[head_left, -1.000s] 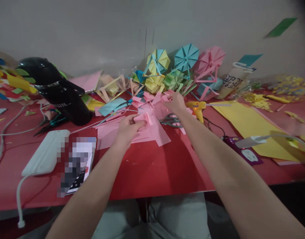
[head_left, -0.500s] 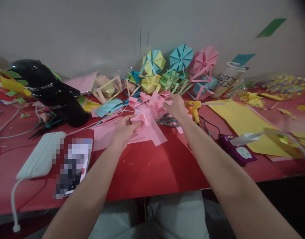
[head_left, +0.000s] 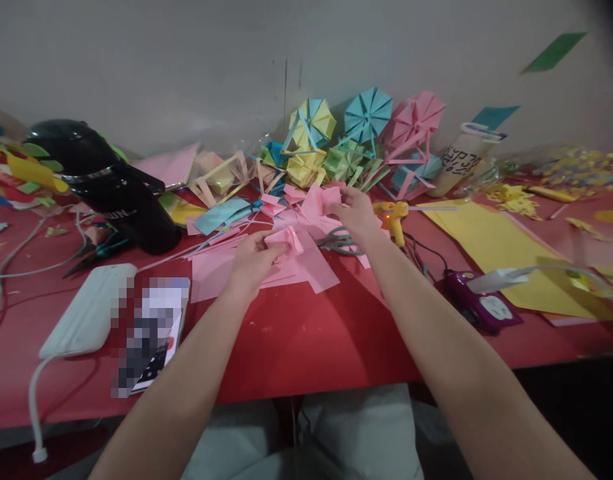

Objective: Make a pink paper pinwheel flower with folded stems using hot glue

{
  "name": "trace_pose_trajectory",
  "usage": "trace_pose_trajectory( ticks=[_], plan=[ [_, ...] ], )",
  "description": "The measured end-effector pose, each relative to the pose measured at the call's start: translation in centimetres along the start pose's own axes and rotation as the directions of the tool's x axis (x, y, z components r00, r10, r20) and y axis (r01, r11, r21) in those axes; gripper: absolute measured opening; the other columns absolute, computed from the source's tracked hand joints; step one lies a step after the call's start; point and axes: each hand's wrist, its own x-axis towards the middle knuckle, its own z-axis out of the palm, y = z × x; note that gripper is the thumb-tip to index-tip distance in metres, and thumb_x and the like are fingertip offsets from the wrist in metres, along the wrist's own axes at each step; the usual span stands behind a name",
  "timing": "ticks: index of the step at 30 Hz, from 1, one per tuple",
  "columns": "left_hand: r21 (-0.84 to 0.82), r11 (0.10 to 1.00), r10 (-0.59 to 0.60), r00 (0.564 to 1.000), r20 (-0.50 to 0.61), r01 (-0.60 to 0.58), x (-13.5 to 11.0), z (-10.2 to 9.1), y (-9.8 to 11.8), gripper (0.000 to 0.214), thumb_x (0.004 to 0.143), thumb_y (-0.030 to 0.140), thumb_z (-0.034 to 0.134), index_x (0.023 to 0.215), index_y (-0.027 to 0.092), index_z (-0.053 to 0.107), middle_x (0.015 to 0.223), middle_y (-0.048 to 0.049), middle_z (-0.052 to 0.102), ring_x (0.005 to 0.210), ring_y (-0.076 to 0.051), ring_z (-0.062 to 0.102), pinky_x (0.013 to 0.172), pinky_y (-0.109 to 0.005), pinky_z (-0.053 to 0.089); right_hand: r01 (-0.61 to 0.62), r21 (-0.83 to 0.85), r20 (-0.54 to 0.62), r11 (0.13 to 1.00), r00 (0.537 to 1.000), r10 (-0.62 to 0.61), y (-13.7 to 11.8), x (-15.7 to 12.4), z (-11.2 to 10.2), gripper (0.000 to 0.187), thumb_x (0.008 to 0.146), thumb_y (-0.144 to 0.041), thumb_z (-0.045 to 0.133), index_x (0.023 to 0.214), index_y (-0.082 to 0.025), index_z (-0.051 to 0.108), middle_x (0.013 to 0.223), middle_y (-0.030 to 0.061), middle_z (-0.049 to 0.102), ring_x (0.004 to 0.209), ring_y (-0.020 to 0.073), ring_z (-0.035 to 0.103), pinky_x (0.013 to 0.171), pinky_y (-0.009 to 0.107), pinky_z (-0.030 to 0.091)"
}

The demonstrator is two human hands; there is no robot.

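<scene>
My left hand (head_left: 254,261) pinches a small folded pink paper (head_left: 285,240) between thumb and fingers, above flat pink sheets (head_left: 216,267). Farther back, my right hand (head_left: 355,212) has its fingers closed at the edge of another pink folded paper (head_left: 330,197), in a heap of pink folded pieces (head_left: 314,203). Its fingertips are partly hidden by the paper. Grey-handled scissors (head_left: 340,243) lie just below my right hand, partly under the wrist. A yellow glue gun (head_left: 394,217) with an orange light stands right beside that hand.
Finished paper wheels (head_left: 368,115) lean against the wall at the back. A black bottle (head_left: 121,200), a white power bank (head_left: 89,310) and a phone (head_left: 159,333) are at left. Yellow sheets (head_left: 506,260), a purple power socket (head_left: 481,303) and a cup (head_left: 461,160) are at right.
The fingers of my right hand have shifted slightly among the pink pieces, and a pink paper shows more at their tips. My left hand keeps its folded paper, turned a little.
</scene>
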Motion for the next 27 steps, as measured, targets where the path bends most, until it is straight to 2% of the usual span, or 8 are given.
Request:
trace_pose_trajectory(
  ticks=[2, 4, 7, 10, 13, 20, 24, 27],
  plan=[
    [-0.007, 1.0, 0.01, 1.0, -0.012, -0.01, 0.0, 0.1, 0.1, 0.046, 0.061, 0.022, 0.08, 0.106, 0.017, 0.071, 0.079, -0.0015, 0.068, 0.068, -0.012, 0.061, 0.061, -0.024, 0.045, -0.105, 0.257, 0.062, 0.961, 0.994, 0.092, -1.0, -1.1, -0.2, 0.02, 0.068, -0.031, 0.072, 0.085, -0.022, 0.064, 0.085, 0.0024, 0.068, 0.081, 0.0183, 0.066, 0.076, 0.036, 0.056],
    [-0.024, 0.999, 0.03, 0.999, -0.02, -0.03, -0.1, 0.1, 0.1, 0.044, 0.06, 0.02, 0.079, 0.103, 0.016, 0.071, 0.078, -0.0027, 0.069, 0.069, -0.012, 0.062, 0.062, -0.024, 0.045, -0.193, 0.399, 0.144, 0.896, 0.979, 0.146, -2.0, -2.4, -0.4, 0.025, 0.065, -0.033, 0.079, 0.083, -0.023, 0.065, 0.084, 0.0002, 0.067, 0.075, 0.0145, 0.064, 0.072, 0.032, 0.056],
    [-0.031, 0.997, 0.069, 0.997, -0.017, -0.069, 0.0, 0.2, 0.1, 0.042, 0.059, 0.018, 0.078, 0.101, 0.014, 0.072, 0.076, -0.0035, 0.07, 0.068, -0.012, 0.062, 0.063, -0.024, 0.044, -0.305, 0.444, 0.251, 0.842, 0.945, 0.21, -3.1, -4.4, -0.6, 0.032, 0.062, -0.032, 0.085, 0.088, -0.023, 0.067, 0.081, -0.0024, 0.063, 0.067, 0.01, 0.058, 0.063, 0.026, 0.054],
    [-0.023, 0.994, 0.104, 0.994, -0.017, -0.105, 0.0, 0.1, 0.0, 0.044, 0.059, 0.019, 0.079, 0.102, 0.014, 0.073, 0.07, -0.002, 0.068, 0.066, -0.012, 0.061, 0.062, -0.024, 0.043, -0.353, 0.446, 0.275, 0.823, 0.929, 0.249, -3.8, -5.7, -0.7, 0.044, 0.061, -0.024, 0.084, 0.102, -0.028, 0.067, 0.077, -0.0054, 0.056, 0.069, 0.0096, 0.056, 0.06, 0.022, 0.054],
    [-0.022, 0.993, 0.115, 0.993, -0.033, -0.116, 0.1, 0.1, 0.1, 0.045, 0.058, 0.02, 0.079, 0.103, 0.014, 0.073, 0.068, -0.0005, 0.066, 0.064, -0.012, 0.06, 0.061, -0.024, 0.042, -0.361, 0.477, 0.265, 0.801, 0.928, 0.26, -4.2, -6.1, -0.7, 0.054, 0.061, -0.017, 0.079, 0.111, -0.032, 0.066, 0.075, -0.0068, 0.051, 0.071, 0.01, 0.055, 0.065, 0.024, 0.058],
    [-0.055, 0.992, 0.112, 0.993, -0.041, -0.114, -0.2, 0.1, 0.5, 0.041, 0.058, 0.019, 0.076, 0.098, 0.015, 0.071, 0.071, -0.0009, 0.066, 0.063, -0.011, 0.057, 0.06, -0.024, 0.04, -0.247, 0.469, 0.106, 0.848, 0.969, 0.224, -3.6, -5.7, -0.9, 0.017, 0.068, -0.027, 0.072, 0.083, -0.026, 0.065, 0.087, -0.0001, 0.065, 0.082, 0.0162, 0.063, 0.079, 0.039, 0.062],
    [-0.062, 0.992, 0.108, 0.993, -0.053, -0.111, 0.0, 0.1, 0.3, 0.041, 0.057, 0.02, 0.077, 0.098, 0.016, 0.072, 0.07, 0.0005, 0.066, 0.062, -0.011, 0.057, 0.06, -0.024, 0.041, -0.247, 0.435, 0.219, 0.866, 0.962, 0.165, -3.9, -5.8, -1.3, 0.032, 0.064, -0.026, 0.074, 0.096, -0.027, 0.072, 0.095, 0.0031, 0.073, 0.102, 0.0221, 0.069, 0.086, 0.041, 0.059],
    [-0.072, 0.99, 0.115, 0.992, -0.049, -0.118, 0.0, 0.0, 0.3, 0.041, 0.057, 0.021, 0.078, 0.097, 0.016, 0.072, 0.072, -0.0002, 0.067, 0.064, -0.011, 0.059, 0.061, -0.023, 0.042, -0.233, 0.435, 0.242, 0.87, 0.961, 0.137, -3.8, -5.7, -1.2, 0.037, 0.061, -0.026, 0.079, 0.097, -0.027, 0.071, 0.094, 0.0022, 0.073, 0.097, 0.0198, 0.069, 0.08, 0.035, 0.057]
  ],
)
